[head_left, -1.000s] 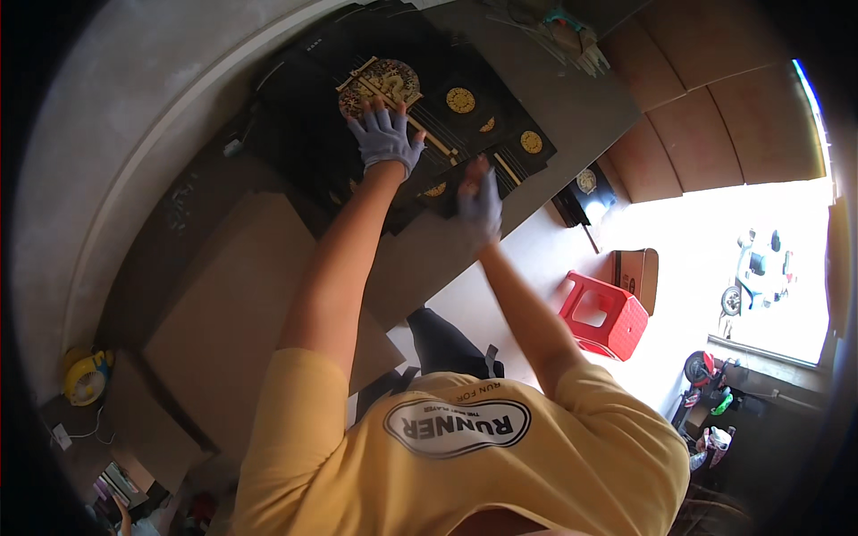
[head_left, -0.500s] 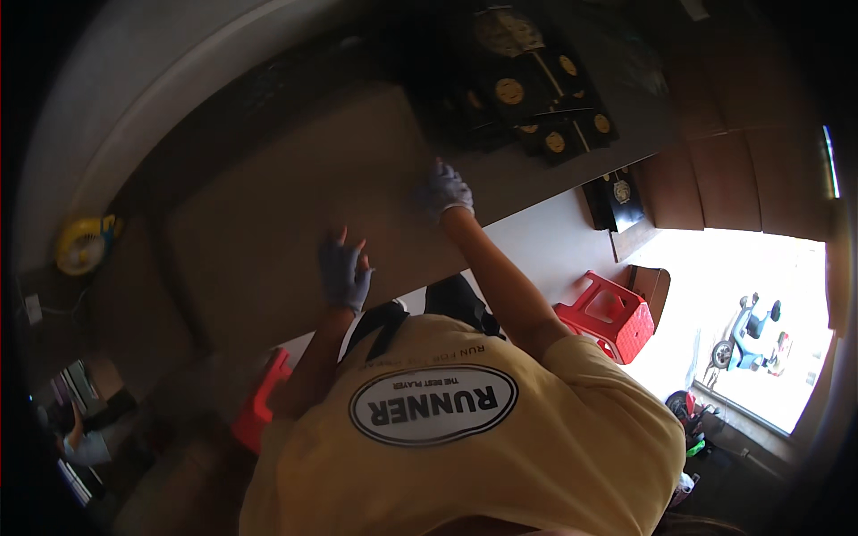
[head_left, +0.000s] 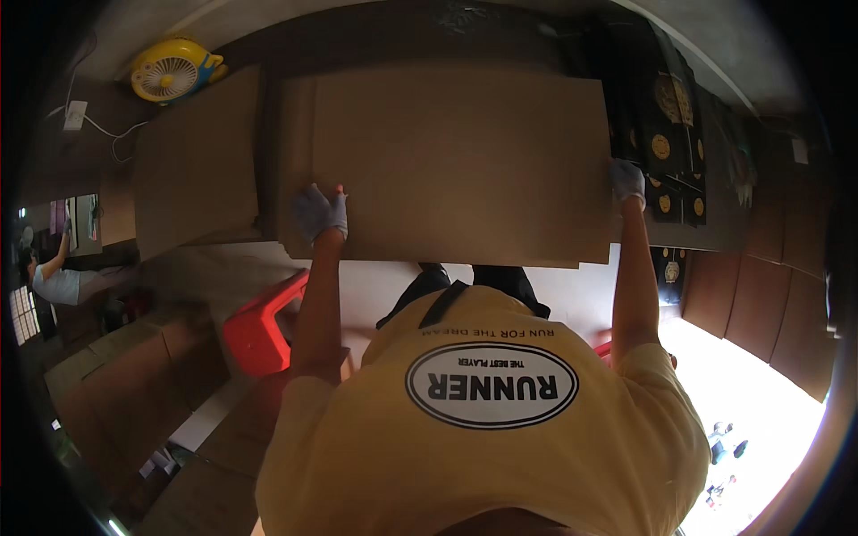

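Note:
A large flat brown cardboard sheet (head_left: 465,161) lies on a stack of similar sheets before me, their edges slightly uneven at the left and front. My left hand (head_left: 322,214), in a grey glove with bare fingertips showing, rests open on the left part of the stack, thumb and fingers apart. At the sheet's right edge is my gloved right hand (head_left: 628,183), closed against that edge; its fingertips are partly hidden. Just beyond it, black printed boxes or panels with gold round designs (head_left: 666,147) are piled.
Another cardboard stack (head_left: 197,170) stands at left, with a yellow fan (head_left: 170,71) behind it. A red plastic stool (head_left: 264,326) is near my left arm. Folded cardboard (head_left: 134,384) lies lower left. A person (head_left: 58,281) works at far left. Bright doorway (head_left: 751,402) at lower right.
The view has turned, so the sheets now lie level in front of me. My hands have moved wider apart, the right one now at the sheet's right edge.

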`<action>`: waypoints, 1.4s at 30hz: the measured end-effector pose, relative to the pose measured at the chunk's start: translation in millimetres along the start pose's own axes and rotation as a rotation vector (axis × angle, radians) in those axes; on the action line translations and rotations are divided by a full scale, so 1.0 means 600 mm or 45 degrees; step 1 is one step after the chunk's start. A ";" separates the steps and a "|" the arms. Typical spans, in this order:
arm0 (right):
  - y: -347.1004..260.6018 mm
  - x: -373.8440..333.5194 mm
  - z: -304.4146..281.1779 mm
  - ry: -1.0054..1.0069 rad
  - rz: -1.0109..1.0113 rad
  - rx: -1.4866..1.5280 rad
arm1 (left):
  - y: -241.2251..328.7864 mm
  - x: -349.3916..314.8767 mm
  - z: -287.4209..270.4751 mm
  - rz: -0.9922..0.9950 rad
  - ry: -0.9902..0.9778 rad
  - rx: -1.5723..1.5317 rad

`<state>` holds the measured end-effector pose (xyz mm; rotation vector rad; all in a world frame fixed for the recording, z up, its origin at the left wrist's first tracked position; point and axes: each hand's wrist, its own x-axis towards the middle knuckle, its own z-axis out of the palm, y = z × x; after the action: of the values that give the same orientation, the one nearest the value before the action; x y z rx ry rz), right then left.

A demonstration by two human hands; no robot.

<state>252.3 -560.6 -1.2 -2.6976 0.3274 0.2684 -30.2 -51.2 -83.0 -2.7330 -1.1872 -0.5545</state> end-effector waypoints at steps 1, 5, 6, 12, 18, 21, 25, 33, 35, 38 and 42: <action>0.015 0.019 0.000 -0.092 -0.019 0.187 | 0.008 0.014 0.000 -0.021 0.007 0.016; -0.010 0.000 -0.012 -0.319 -0.354 1.296 | -0.041 0.092 -0.021 -0.217 -0.900 -0.843; -0.026 -0.011 -0.026 -0.429 -0.582 1.445 | -0.032 0.109 -0.045 -0.059 -0.973 -0.916; -0.129 -0.030 0.081 -0.195 -1.087 0.916 | 0.212 0.071 -0.124 0.385 -0.475 -1.551; -0.266 -0.179 0.132 0.166 -0.863 -0.144 | 0.387 -0.021 -0.044 0.655 -0.729 -0.061; -0.262 -0.174 0.135 0.034 -0.801 -0.209 | 0.385 -0.003 -0.037 0.645 -0.677 -0.283; -0.255 -0.174 0.180 0.104 -0.727 -0.351 | 0.385 -0.009 -0.060 0.488 -0.410 -0.173; -0.230 -0.174 0.257 0.142 -0.833 -0.538 | 0.379 -0.035 -0.019 0.515 -0.398 -0.129; -0.228 -0.175 0.261 0.165 -0.843 -0.496 | 0.380 -0.036 -0.017 0.525 -0.393 -0.154; -0.232 -0.174 0.266 0.196 -0.847 -0.498 | 0.380 -0.034 -0.018 0.530 -0.407 -0.214; -0.234 -0.184 0.260 0.115 -0.867 -0.394 | 0.380 -0.031 -0.018 0.523 -0.449 -0.256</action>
<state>162.7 -349.8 -63.4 -2.9279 -0.6549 -0.0098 120.1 -223.2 -70.2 -3.2165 -0.6041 -0.1513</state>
